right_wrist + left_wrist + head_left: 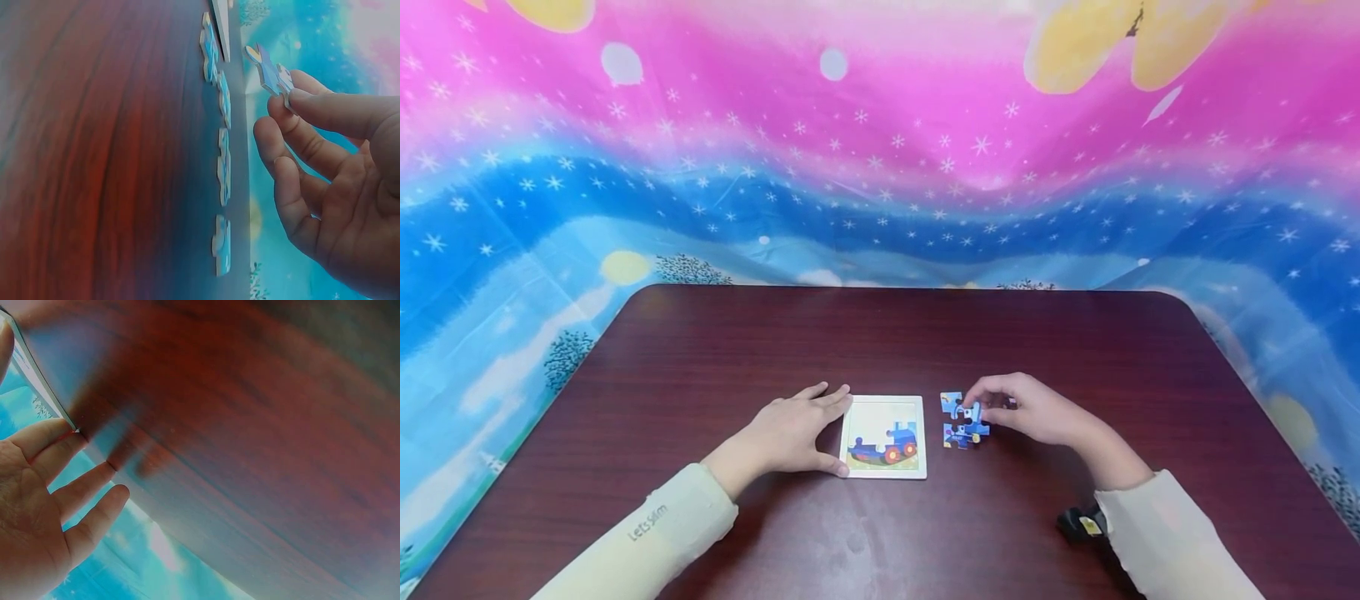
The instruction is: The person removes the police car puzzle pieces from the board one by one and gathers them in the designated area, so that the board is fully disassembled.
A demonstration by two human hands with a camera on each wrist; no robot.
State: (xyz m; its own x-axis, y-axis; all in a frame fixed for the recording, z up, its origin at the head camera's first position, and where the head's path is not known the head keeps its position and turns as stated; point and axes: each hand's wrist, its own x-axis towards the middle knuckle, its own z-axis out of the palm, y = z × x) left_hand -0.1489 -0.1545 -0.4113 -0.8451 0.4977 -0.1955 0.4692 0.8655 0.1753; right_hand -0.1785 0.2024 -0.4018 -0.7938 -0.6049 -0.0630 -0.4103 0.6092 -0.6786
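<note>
A white-framed jigsaw tray (887, 399) lies on the table, its lower part filled with a blue train picture and its upper part bare. My left hand (793, 429) rests at the tray's left edge, thumb and fingers spread; in the left wrist view, fingertips meet the tray's edge (44, 381). Between thumb and fingers, my right hand (1033, 408) pinches a blue jigsaw piece (269, 72), raised above the table in the right wrist view. Several loose jigsaw pieces (957, 437) lie beneath and beside this hand, right of the tray.
The dark reddish wooden table (760, 333) reaches back to a pink and blue patterned cloth (880, 167). By the right sleeve is a black object (1078, 525) with a yellow label.
</note>
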